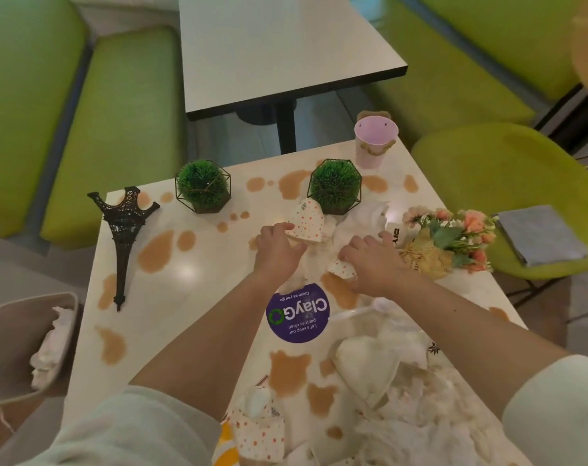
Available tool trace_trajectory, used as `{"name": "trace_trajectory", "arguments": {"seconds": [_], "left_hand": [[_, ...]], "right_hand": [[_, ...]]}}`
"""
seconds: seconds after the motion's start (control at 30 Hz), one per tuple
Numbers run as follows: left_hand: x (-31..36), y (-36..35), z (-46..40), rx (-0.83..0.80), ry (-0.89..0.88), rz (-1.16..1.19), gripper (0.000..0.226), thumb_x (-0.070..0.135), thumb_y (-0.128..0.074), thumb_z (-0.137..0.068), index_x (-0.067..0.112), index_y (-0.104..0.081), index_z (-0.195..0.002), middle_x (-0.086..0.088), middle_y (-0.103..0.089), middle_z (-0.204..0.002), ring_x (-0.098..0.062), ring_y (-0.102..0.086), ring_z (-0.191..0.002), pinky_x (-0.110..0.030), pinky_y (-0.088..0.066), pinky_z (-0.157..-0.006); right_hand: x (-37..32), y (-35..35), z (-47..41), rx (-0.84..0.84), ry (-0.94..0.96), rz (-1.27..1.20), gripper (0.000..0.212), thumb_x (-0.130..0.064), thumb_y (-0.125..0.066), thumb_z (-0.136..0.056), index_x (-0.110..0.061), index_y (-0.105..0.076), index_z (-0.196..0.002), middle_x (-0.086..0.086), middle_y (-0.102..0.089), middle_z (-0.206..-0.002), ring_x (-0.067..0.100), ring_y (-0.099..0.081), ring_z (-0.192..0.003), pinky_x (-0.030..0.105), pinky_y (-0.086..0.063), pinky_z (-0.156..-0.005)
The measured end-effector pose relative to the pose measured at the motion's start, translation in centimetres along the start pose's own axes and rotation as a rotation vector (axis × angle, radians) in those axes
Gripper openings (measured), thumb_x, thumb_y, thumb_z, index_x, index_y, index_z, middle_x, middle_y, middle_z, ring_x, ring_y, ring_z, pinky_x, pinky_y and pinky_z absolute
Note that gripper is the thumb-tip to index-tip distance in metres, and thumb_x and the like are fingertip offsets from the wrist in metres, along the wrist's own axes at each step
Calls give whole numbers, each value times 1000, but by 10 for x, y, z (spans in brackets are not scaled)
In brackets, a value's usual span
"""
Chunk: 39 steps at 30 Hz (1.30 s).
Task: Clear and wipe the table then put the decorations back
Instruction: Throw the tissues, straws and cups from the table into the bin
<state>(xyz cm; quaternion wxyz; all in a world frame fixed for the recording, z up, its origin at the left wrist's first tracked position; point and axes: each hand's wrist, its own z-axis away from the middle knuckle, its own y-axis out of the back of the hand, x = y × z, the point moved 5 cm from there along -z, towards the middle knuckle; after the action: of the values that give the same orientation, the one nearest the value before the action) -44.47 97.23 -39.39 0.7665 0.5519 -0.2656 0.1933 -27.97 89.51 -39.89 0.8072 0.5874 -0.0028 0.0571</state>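
The white table (198, 284) is blotched with brown spills. My left hand (275, 250) grips a tipped polka-dot paper cup (306, 220) near the table's middle. My right hand (369, 260) holds a second, crushed polka-dot cup (343, 269) beside it. Crumpled tissues (366, 216) lie between and beyond the hands. Decorations stand around: a black Eiffel tower model (124, 237) at the left, two green ball plants in wire frames (203, 186) (334, 186), a pink bucket (375, 141) at the far edge, and a flower bouquet (450, 240) at the right.
A purple ClayGo sticker (297, 317) is on the table. A clear container and heaped dirty tissues (403, 381) fill the near right, with another dotted cup (260, 428) in front. A beige bin (27, 348) holding tissues stands at the left. A grey cloth (541, 235) lies on a green chair.
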Motion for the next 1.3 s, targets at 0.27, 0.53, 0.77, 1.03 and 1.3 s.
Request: {"name": "trace_trajectory", "arguments": {"seconds": [0.27,0.53,0.77,1.03,1.3], "left_hand": [[8,-8,-15,17,16,9,48,39,-57,-95,21,-44,-138,-10,-36,-142,-27,-30,-134,-36,-31,-105],[14,-16,-32,16,15,-141,95,56,-66,-83,11,-19,-152,-12,-26,-155,-29,-20,-143,-40,-21,-116],[13,-28,-55,-51,-8,-405,123,77,-65,-67,10,-9,-154,-15,-35,-151,-34,-29,-140,-42,-21,-116],[12,-14,-38,65,-15,-368,115,72,-67,-64,18,-17,-152,-14,-35,-144,-32,-32,-134,-44,-23,-111],[-34,45,1,104,132,153,112,41,-89,-59,28,-21,-147,-10,-27,-143,-29,-26,-134,-41,-31,-109]], "right_hand": [[22,14,-11,231,-84,-260,31,-30,-53,-87,-27,-57,-118,-7,-63,-113,17,-56,-105,39,-26,-100],[47,36,-10,568,-288,-781,26,-17,-46,-97,-13,-59,-119,2,-50,-108,18,-55,-84,35,-47,-70],[51,36,-7,566,-396,-974,28,-20,-48,-97,-13,-58,-123,1,-49,-110,9,-49,-74,35,-45,-73],[42,27,1,568,-543,-1181,17,-20,-53,-92,-18,-59,-108,4,-57,-92,11,-51,-69,31,-42,-60],[-19,40,3,536,-637,-1416,18,-17,-62,-88,-22,-58,-105,-9,-62,-92,4,-57,-78,20,-39,-56]]}}
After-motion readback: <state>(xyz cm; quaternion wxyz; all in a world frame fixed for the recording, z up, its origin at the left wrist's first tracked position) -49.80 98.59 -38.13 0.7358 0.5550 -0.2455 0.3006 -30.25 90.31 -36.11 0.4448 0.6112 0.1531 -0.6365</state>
